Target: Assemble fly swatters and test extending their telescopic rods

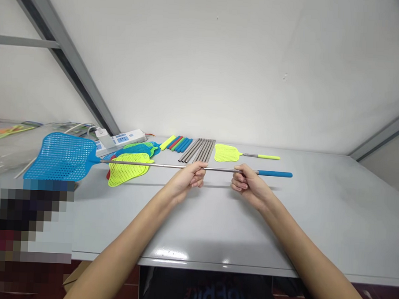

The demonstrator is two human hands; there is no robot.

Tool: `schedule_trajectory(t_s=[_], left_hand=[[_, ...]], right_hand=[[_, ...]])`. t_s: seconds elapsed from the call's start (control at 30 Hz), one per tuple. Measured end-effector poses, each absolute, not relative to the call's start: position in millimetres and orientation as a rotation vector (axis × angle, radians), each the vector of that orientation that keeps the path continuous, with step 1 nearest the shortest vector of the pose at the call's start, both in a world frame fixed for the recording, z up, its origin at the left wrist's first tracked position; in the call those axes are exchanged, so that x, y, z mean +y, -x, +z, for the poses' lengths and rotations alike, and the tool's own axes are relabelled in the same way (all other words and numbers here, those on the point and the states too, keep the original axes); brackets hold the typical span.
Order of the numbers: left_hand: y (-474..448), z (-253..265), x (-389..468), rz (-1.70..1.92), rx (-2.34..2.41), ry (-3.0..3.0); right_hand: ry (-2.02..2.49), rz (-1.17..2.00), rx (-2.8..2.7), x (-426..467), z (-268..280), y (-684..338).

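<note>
A blue fly swatter point(62, 156) with an extended telescopic metal rod is held level above the table, its perforated head at the left and its blue handle sleeve point(275, 174) at the right. My left hand point(191, 175) is closed around the middle of the rod. Nearer the handle, my right hand point(246, 182) grips the thicker metal section, just left of the blue sleeve. Behind my hands lie several metal tubes point(204, 150) in a row. A yellow fly swatter point(227, 153), its rod short, rests on the table beyond my right hand.
Loose swatter heads, a yellow one point(127, 167) on top, are piled at the left of the table point(332, 208). Several coloured handle sleeves point(178, 143) lie beside the tubes. A white power strip point(125, 139) with plugs stands behind the pile. A metal frame post point(74, 64) rises at back left.
</note>
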State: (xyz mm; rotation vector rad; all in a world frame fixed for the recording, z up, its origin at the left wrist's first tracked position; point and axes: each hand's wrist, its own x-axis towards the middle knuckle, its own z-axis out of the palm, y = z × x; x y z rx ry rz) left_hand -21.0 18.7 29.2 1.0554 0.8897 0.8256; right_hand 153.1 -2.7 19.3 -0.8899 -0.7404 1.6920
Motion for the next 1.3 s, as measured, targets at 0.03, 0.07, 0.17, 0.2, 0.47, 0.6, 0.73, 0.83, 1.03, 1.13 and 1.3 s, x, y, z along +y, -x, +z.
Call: schedule_trajectory(t_s=[0.03, 0.07, 0.17, 0.2, 0.47, 0.6, 0.73, 0.83, 1.03, 1.13, 1.3], left_hand=[[22, 30, 19, 0.819, 0.892, -1.051], [22, 31, 19, 0.815, 0.895, -1.048], [24, 33, 19, 0.81, 0.896, -1.041], [24, 33, 20, 0.813, 0.894, -1.04], [31, 36, 22, 0.828, 0.911, -1.002], [34, 36, 25, 0.815, 0.881, -0.986], [36, 38, 27, 0.813, 0.873, -0.984], [39, 40, 28, 0.81, 0.878, -0.974], [46, 41, 30, 0.809, 0.863, -0.976], [43, 35, 31, 0.809, 0.857, -0.952], [33, 25, 29, 0.847, 0.893, -0.903]], right_hand=[[0.885, 1.691, -0.74, -3, 19, -154], [0.881, 1.689, -0.739, -3, 20, -154], [0.876, 1.683, -0.743, -2, 20, -157], [0.879, 1.681, -0.743, -2, 20, -157], [0.872, 1.696, -0.72, -2, 22, -159], [0.876, 1.687, -0.706, -2, 23, -161], [0.893, 1.678, -0.721, 0, 25, -165], [0.899, 1.682, -0.736, 2, 26, -170], [0.91, 1.67, -0.743, 2, 28, -175], [0.927, 1.642, -0.734, 3, 24, -176], [0.964, 1.571, -0.684, 6, 13, -170]])
